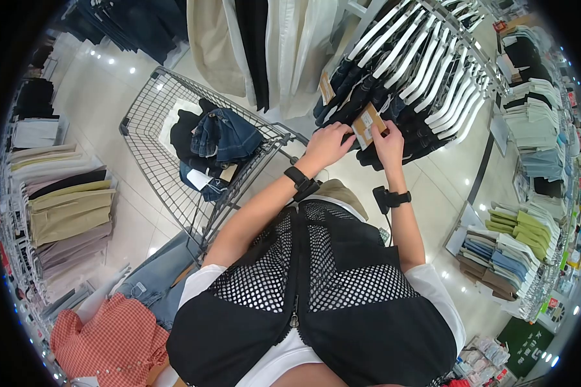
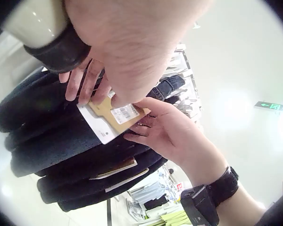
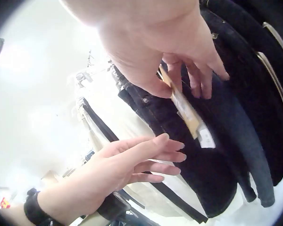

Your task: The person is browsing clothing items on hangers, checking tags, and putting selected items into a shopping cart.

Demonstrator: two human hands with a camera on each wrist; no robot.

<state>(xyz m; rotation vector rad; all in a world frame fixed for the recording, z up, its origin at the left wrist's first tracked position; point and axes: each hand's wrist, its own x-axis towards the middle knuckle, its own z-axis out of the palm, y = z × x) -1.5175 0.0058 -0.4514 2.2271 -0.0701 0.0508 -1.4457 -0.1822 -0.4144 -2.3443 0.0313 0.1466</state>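
Note:
Dark jeans [image 1: 348, 106] hang in a row, with a brown card tag [image 1: 368, 124] in front of them. My right hand [image 1: 390, 145] pinches the tag's edge between thumb and fingers; the right wrist view shows this hand [image 3: 165, 42] with the tag [image 3: 186, 113] angled downward. Beside the jeans, my left hand [image 1: 328, 145] has its fingers extended and slightly bent. In the right wrist view the left hand [image 3: 118, 162] holds nothing and is apart from the tag. A white barcode label [image 2: 124, 113] on the tag faces the left wrist view.
A wire shopping cart [image 1: 168, 161] stands at the left, holding folded jeans [image 1: 223, 135] and dark clothes. Pale trousers [image 1: 216, 48] hang ahead. White hangers [image 1: 426, 71] fill the rack at the right. Shelves of folded clothes [image 1: 71, 209] line the left side, beside a checked red shirt [image 1: 110, 335].

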